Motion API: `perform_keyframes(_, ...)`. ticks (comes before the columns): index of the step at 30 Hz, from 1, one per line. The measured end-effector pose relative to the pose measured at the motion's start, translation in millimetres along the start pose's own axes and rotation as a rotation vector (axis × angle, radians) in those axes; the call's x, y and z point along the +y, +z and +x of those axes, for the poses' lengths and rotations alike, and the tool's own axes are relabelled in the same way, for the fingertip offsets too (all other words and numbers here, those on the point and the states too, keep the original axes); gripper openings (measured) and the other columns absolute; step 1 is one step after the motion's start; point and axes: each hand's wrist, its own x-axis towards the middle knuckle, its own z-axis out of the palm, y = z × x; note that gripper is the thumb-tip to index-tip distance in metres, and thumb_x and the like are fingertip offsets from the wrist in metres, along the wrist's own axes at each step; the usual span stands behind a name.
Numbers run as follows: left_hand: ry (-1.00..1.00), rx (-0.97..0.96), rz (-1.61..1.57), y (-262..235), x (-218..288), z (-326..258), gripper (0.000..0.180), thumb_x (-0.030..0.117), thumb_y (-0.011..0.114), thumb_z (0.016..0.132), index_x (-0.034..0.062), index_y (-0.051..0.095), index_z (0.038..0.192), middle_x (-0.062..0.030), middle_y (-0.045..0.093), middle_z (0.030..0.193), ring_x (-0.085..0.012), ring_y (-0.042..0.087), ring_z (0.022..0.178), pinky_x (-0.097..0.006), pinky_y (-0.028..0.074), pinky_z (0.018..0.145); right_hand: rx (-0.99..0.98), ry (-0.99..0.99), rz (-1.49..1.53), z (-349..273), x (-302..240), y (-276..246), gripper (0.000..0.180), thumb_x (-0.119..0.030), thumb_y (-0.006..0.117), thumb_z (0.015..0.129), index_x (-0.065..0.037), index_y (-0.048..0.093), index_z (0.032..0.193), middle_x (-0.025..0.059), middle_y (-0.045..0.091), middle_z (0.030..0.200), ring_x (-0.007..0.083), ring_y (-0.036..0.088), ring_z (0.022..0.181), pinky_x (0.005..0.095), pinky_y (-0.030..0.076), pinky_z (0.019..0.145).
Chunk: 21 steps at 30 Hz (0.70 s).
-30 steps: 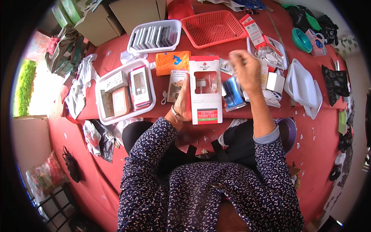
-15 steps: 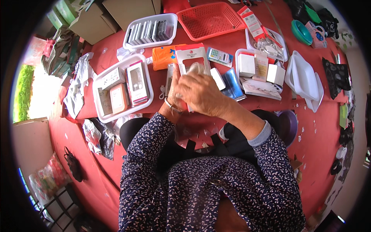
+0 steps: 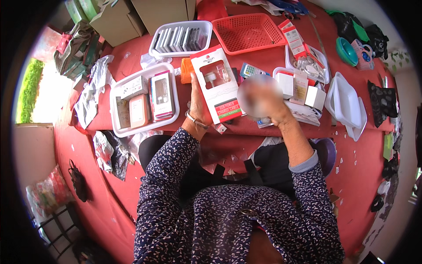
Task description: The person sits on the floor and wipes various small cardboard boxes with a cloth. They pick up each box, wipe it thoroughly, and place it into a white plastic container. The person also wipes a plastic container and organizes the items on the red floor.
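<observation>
My left hand (image 3: 198,105) grips a white and red charging cable box (image 3: 224,90) by its left side. The box stands tilted toward me, and a white plug and cable show through its window. My right hand (image 3: 274,103) is to the right of the box, apart from it. A blurred patch covers its fingers, so I cannot tell whether they hold anything. Behind the left hand sits an orange packet (image 3: 187,70), partly hidden by the box. A calculator-like keypad (image 3: 250,70) lies just beyond the right hand.
A white tray (image 3: 118,128) with several boxes stands at the left. Farther back are a white basket (image 3: 154,52) of flat cases and a red basket (image 3: 250,33). White boxes (image 3: 314,96), stacked white trays (image 3: 345,99) and teal bowls (image 3: 346,48) stand at the right.
My right hand has moved off the box to the right. The cable box, hidden behind both hands before, is now in full view in my left hand. The whole view has shifted slightly.
</observation>
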Motion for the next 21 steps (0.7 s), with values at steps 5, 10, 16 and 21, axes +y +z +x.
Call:
perform_keyframes(5,-0.001,-0.061,0.118,-11.0,5.7,4.2,0.072,0.064,0.032,0.083,0.005,0.042,0.123,-0.0182,0.054,0.111,-0.032,0.057,0.096,-0.042,0.05,0.08,-0.022,-0.394,-0.461,-9.6,-21.9,25.9,0.035,-0.032,0.065,0.076,0.003,0.06,0.078,0.0052,0.058,0.062,0.0093,0.052,0.056,0.0253,0.041,0.049)
perform_keyframes(10,0.203,0.127,0.662,-7.0,-1.1,1.3,0.073,0.05,0.045,0.085,0.0153,0.009,0.138,-0.0153,0.045,0.121,-0.0266,0.049,0.107,-0.042,0.041,0.088,0.291,-0.492,-0.974,-4.3,-9.5,22.8,0.029,-0.028,0.066,0.069,0.0,0.057,0.071,0.0136,0.06,0.06,0.0276,0.06,0.058,0.0377,0.046,0.053)
perform_keyframes(16,0.12,-0.152,0.728,19.4,-14.5,-8.1,0.084,0.014,0.064,0.075,0.0123,0.008,0.138,-0.0104,0.048,0.108,-0.0219,0.051,0.096,-0.036,0.043,0.083,0.221,-0.497,-1.056,-20.6,-31.5,45.6,0.034,-0.034,0.067,0.069,-0.002,0.057,0.074,0.0164,0.06,0.064,0.0328,0.061,0.065,0.0416,0.047,0.058)
perform_keyframes(21,-0.031,-0.101,0.717,0.8,-11.9,-9.1,0.079,0.021,0.068,0.073,0.0088,0.019,0.133,-0.0101,0.048,0.106,-0.0222,0.053,0.093,-0.034,0.046,0.079,0.201,-0.57,-0.713,-16.3,-45.3,16.4,0.027,-0.025,0.066,0.073,-0.001,0.054,0.076,0.0124,0.056,0.063,0.0279,0.057,0.058,0.0348,0.044,0.054)
